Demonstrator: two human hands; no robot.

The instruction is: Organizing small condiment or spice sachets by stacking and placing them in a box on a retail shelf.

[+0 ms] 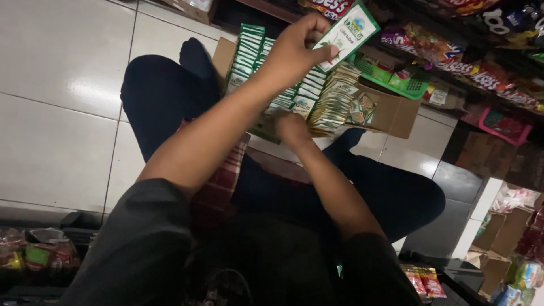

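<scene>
I sit cross-legged on a white tiled floor with a cardboard box [396, 113] in front of my knees. The box is packed with rows of green-and-white sachets [317, 99]. My left hand [294, 51] is raised above the box and pinches one green-and-white sachet [348, 34] between thumb and fingers. My right hand [292, 127] is lower, at the near edge of the box, with its fingers curled down among the sachets. Whether it grips one is hidden.
A green plastic basket [408, 82] with small packets stands behind the box. Shelves of colourful snack bags [464, 62] run along the top right. More cartons and packets [510, 249] lie at the lower right, and wrapped goods [34, 255] at the lower left.
</scene>
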